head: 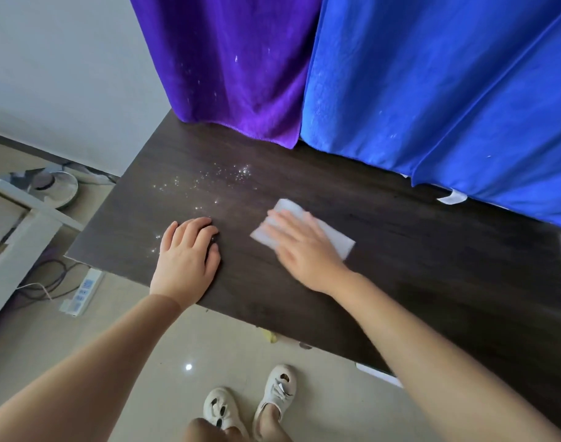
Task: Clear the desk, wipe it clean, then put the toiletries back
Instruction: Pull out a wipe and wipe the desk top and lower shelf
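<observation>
The right hand (pixel 299 247) is smeared by motion blur, so its fingers cannot be told apart, and it hides the middle of the white cloth (pixel 339 239) beneath it. The left hand (pixel 186 253) has its fingertips curled against the desk (pixel 400 266), and whether a small dark thing sits under them cannot be told. The desk's right end runs out past the picture's edge, its far edge lies hidden behind the purple towel (pixel 234 68) and blue towel (pixel 432 84), and both towels are cut off at the top.
</observation>
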A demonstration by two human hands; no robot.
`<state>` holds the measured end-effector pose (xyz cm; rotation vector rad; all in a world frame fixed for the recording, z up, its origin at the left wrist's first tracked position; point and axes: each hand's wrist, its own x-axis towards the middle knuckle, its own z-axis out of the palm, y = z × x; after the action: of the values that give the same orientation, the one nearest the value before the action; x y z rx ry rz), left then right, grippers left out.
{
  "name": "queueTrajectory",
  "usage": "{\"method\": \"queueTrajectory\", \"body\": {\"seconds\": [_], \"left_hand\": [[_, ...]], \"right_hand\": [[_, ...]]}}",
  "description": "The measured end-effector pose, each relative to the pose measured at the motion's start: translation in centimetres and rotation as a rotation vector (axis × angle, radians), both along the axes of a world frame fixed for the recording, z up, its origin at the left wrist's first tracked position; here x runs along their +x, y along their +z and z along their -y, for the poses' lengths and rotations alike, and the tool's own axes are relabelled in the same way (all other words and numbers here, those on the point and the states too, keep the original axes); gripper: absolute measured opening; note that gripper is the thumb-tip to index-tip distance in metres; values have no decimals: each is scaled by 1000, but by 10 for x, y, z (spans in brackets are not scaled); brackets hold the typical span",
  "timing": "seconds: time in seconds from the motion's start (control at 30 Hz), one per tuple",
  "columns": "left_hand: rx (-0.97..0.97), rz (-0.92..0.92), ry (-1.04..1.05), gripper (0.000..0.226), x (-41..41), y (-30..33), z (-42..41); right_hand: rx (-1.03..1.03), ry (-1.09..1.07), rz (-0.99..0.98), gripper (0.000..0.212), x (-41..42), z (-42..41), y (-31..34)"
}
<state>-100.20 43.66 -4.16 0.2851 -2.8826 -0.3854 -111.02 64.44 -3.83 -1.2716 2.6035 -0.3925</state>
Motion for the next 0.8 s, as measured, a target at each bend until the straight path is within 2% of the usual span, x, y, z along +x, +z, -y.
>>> {"method": "queueTrajectory", "body": {"seconds": [0.17, 0.23, 0.27, 0.33, 0.4, 0.53, 0.6, 0.67, 0.73, 0.8], "left_hand": [[8, 22, -4, 35, -1, 0, -1], [18, 28, -6, 34, -1, 1, 0], [24, 27, -9, 34, -1, 2, 0], [53, 28, -21, 35, 0, 3, 0], [138, 28, -37, 36, 2, 4, 3], [460, -29, -44, 41, 3, 17, 23], [497, -62, -76, 41, 2, 25, 49], [468, -90, -86, 40, -5, 29, 84], [437, -81, -36, 41, -15, 28, 122], [414, -16, 46, 37, -24, 25, 153]], "right_hand": [[78, -846, -86, 54, -50, -139, -3], [98, -1151, -49, 50, -60, -139, 0], [105, -1228, -32, 49, -62, -124, 1], [95, -1169, -48, 49, -65, -72, 0], [76, -927, -67, 49, -64, 1, -4], [94, -419, -45, 50, -40, 143, -2], [99, -242, -50, 51, -20, 187, 1], [111, -109, -40, 52, -3, 202, 2], [76, -52, -17, 50, 5, 184, 2], [32, -206, -20, 55, 4, 141, 0]]}}
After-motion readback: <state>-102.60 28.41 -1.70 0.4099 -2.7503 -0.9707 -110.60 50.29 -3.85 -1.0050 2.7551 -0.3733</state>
